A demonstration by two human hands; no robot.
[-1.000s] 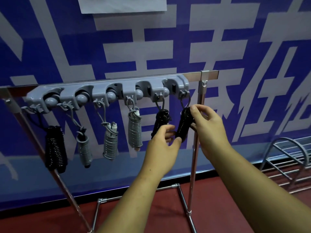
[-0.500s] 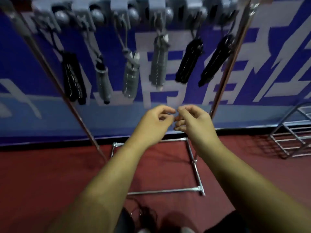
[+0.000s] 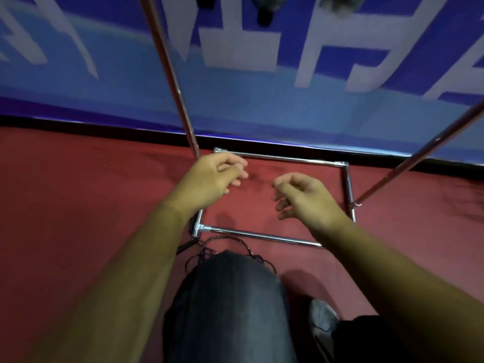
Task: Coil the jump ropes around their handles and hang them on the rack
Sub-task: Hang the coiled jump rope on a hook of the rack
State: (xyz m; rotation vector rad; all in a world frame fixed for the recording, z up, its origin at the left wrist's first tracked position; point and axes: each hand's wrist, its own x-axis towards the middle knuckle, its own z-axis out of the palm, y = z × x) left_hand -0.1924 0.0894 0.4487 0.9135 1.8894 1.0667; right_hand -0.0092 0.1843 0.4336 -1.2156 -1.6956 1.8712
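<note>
The left hand (image 3: 217,174) at 9 o'clock of centre and the right hand (image 3: 301,195) at 3 o'clock hang apart, fingers loosely curled and gripping nothing, above open red floor (image 3: 78,192) boxed in by the rack base (image 3: 262,235) of shiny round tube. Two slanted chrome poles (image 3: 170,69) run off toward 11 and 2 o'clock before a blue banner (image 3: 235,100). A thin black jump rope (image 3: 205,251) lies uncoiled in tangled loops at 6 o'clock, just outside the base's near bar and against a denim-clad knee (image 3: 230,297).
</note>
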